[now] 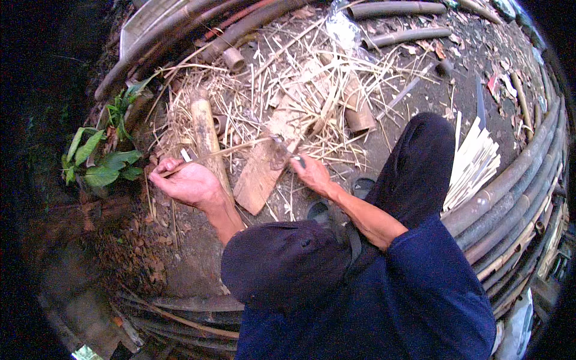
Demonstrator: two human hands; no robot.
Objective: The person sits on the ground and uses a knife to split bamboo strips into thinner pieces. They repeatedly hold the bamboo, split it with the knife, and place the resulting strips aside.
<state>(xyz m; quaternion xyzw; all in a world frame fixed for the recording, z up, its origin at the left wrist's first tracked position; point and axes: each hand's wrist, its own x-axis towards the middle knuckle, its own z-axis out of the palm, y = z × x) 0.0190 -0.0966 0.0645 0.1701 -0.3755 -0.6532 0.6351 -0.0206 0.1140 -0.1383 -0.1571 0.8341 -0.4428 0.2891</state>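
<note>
A thin bamboo strip (231, 149) runs from my left hand (191, 182) toward the middle of the work spot. The left hand is palm up, its fingers curled round the strip's near end. My right hand (313, 176) is closed round the dark handle of a knife (280, 155). The knife's blade is smeared, and its upper part meets the far end of the strip. Below them a flat wooden board (255, 187) lies on the ground. Beside the strip, a short bamboo log (204, 123) rests on the ground, passing under it.
Bamboo shavings (327, 90) lie heaped ahead. A bundle of pale split strips (474, 171) is by my right knee. Bamboo poles (510, 198) line the right side, more poles (174, 36) the far left. A leafy plant (105, 159) grows at left. A cut bamboo tube (360, 120) lies near the heap.
</note>
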